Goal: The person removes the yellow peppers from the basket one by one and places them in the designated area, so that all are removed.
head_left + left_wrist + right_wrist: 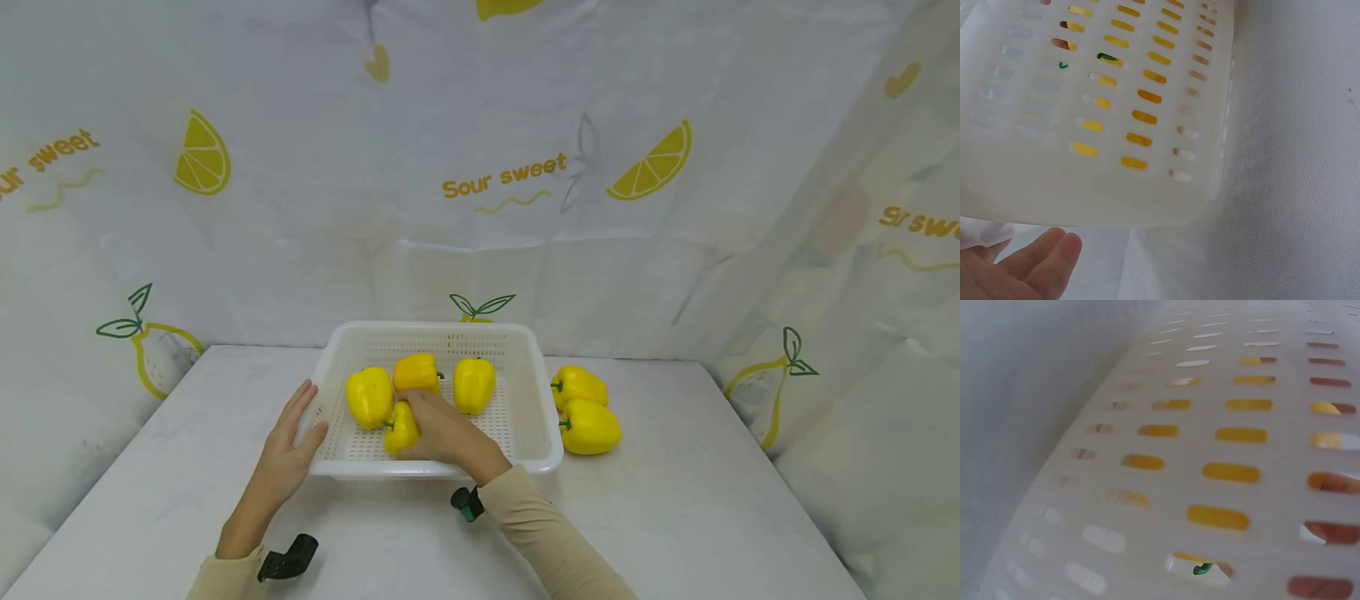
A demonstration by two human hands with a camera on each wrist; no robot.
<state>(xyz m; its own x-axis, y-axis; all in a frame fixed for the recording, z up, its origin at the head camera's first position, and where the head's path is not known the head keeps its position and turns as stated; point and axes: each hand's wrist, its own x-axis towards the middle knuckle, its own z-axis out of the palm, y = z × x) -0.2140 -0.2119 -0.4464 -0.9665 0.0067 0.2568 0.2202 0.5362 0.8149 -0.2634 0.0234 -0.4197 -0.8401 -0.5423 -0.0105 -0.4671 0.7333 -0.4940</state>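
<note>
My right hand (450, 433) reaches over the front rim of a white plastic basket (442, 469) and grips a small yellow bell pepper (402, 432) near the front. Its green stem points left; my palm covers its right side. Three more yellow peppers lie in the basket: one at left (369, 398), one at back (417, 372) and one at right (474, 386). At the basket's left side, my left hand (281, 467) has its fingers extended along the rim. In the right wrist view, the slotted wall (1284, 506) partly hides my right hand (1332, 532).
Two yellow bell peppers, a rear one (581, 386) and a front one (591, 427), lie on the white table (690, 500) just right of the basket. Behind the table hangs a lemon-print cloth (480, 258). Each wrist carries a black camera mount.
</note>
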